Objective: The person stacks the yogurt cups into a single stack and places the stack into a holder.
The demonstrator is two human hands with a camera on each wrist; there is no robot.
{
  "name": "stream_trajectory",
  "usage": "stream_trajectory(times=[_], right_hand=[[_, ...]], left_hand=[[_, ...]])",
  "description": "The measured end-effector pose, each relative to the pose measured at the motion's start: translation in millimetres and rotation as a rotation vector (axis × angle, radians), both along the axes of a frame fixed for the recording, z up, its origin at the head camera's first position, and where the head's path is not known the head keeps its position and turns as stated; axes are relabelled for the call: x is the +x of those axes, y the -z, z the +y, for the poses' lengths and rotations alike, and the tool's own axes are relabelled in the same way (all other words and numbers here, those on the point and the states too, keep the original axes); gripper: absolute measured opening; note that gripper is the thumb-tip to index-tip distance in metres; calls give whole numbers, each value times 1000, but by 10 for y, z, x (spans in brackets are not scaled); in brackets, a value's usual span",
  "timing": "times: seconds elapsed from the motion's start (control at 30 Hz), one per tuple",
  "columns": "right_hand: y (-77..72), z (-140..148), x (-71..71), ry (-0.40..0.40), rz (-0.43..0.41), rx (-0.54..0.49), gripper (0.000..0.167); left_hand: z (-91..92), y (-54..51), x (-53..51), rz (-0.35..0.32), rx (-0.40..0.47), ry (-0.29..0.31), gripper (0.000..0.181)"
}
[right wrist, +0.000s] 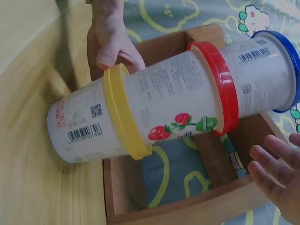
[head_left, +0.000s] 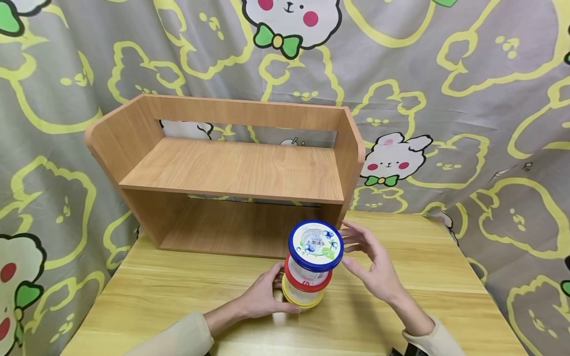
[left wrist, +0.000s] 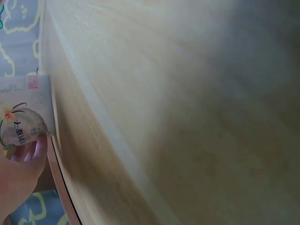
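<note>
Three white plastic tubs stand stacked on the table in front of the shelf. The blue-lidded tub [head_left: 316, 245] is on top, the red-lidded tub [right wrist: 171, 93] in the middle and the yellow-lidded tub [right wrist: 86, 124] at the bottom. My left hand [head_left: 260, 295] holds the yellow-lidded tub from the left, thumb at its front and fingers round the far side. To the right of the blue lid, my right hand [head_left: 374, 264] has its fingers spread. The right wrist view shows a gap between those fingers and the stack.
A two-level wooden shelf [head_left: 231, 165] stands at the back of the wooden table [head_left: 191, 291], just behind the tubs. Behind it hangs a grey curtain [head_left: 445, 99] with cartoon bears and rabbits.
</note>
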State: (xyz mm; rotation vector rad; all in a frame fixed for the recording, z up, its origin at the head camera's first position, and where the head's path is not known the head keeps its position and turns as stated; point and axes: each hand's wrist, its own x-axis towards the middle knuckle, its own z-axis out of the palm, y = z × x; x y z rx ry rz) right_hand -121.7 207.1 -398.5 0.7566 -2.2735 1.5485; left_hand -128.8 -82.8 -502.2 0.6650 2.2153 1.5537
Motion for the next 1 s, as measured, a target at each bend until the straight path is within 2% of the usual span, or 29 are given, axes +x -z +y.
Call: stream_trajectory(times=[0.13,0.37,0.53,0.83,1.0], right_hand=[[-4,40,-13,36,15,-28,65],[16,70,-81,67,89,-121,59],[16,90,-137,101,102,-157,58],[22,115,-301,193,75,-128,53],[33,101,-400,258,41,-167,46]], left_hand=[[-4,-1,-2,6,-9,0,91],[-4,3,-2,15,-12,-1,91],[-5,7,-6,9,-2,2,91],[-7,8,-5,-2,7,4,91],[-8,14,-8,-3,7,5,90]])
